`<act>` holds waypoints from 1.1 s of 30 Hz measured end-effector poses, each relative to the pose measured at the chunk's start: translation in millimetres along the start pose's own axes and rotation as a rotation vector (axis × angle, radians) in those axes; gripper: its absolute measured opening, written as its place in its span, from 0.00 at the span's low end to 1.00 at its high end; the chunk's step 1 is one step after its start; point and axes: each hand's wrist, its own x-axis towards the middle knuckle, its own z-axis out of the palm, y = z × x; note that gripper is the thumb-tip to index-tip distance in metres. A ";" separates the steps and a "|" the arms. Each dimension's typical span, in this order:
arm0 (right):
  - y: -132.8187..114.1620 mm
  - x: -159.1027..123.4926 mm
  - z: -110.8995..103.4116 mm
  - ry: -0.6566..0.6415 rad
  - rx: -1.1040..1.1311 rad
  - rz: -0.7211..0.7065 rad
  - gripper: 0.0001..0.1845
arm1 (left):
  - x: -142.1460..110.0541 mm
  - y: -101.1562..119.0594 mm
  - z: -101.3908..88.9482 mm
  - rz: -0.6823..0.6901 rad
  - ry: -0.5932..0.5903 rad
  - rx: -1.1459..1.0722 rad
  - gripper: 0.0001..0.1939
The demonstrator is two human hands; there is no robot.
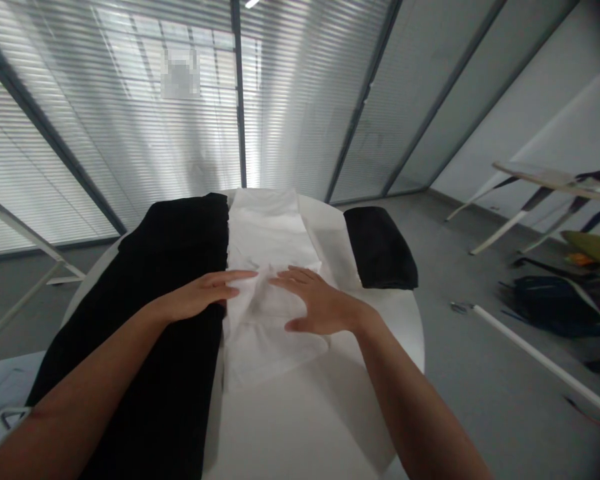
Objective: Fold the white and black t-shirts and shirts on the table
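Note:
A white cloth garment [267, 230] lies lengthwise on the table, its middle wrinkled under my fingers. My left hand [205, 293] rests at its left edge, fingers stretched out over the fabric. Across the middle of the garment my right hand [317, 300] lies with fingers spread and thumb apart. Neither hand grips the fabric. Left of it, a large black cloth [180, 247] is spread out, partly beneath my left forearm. A folded black cloth [383, 247] sits at the table's right side.
The white rounded table [300, 420] carries the cloths. Window blinds [290, 100] stand behind it. A wooden-topped table [540, 175] is at the right, with a dark bag [555, 303] and a white pole [535, 357] on the floor. A white metal frame [27, 230] stands left.

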 end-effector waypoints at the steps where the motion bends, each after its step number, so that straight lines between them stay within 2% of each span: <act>1: 0.1 1.7 5.7 -0.031 -0.042 0.028 0.51 | -2.7 1.6 -0.8 -0.040 -0.103 0.083 0.23; 3: 1.0 5.4 15.8 -0.067 -0.118 0.066 0.57 | -6.0 3.5 -1.3 -0.092 -0.254 0.166 0.25; 5: 0.2 8.9 22.9 -0.059 -0.184 0.077 0.58 | -6.0 2.3 -0.1 -0.079 -0.283 0.173 0.23; 7: -3.3 12.4 27.2 -0.005 -0.239 0.071 0.58 | -3.8 -1.5 3.1 -0.025 -0.224 0.068 0.18; 9: -9.0 15.8 29.8 0.073 -0.275 0.063 0.60 | -1.5 -4.7 8.0 0.056 -0.144 -0.156 0.16; 13: -22.4 20.5 31.3 0.205 -0.321 0.071 0.60 | -1.2 1.4 18.3 0.232 0.070 -0.548 0.23; 16: -27.1 19.2 24.6 0.257 -0.351 0.098 0.50 | -2.3 13.1 19.9 0.298 0.260 -0.652 0.23; 19: -19.8 11.1 7.8 0.299 -0.303 0.139 0.41 | -1.0 18.7 13.1 0.321 0.380 -0.728 0.18; 23: 3.4 -5.1 -19.7 0.447 -0.157 0.278 0.22 | 1.7 13.5 -1.0 0.230 0.496 -0.786 0.05; 25: 12.8 -11.0 -29.0 0.486 -0.079 0.307 0.13 | 1.7 10.1 -4.9 0.187 0.502 -0.773 0.05; 27: 17.2 -13.9 -33.8 0.539 -0.034 0.295 0.10 | 0.7 8.5 -5.3 0.168 0.459 -0.756 0.06; 33: 7.1 -20.7 -40.5 0.769 0.003 0.210 0.13 | -2.4 11.0 -1.1 0.161 0.365 -0.715 0.05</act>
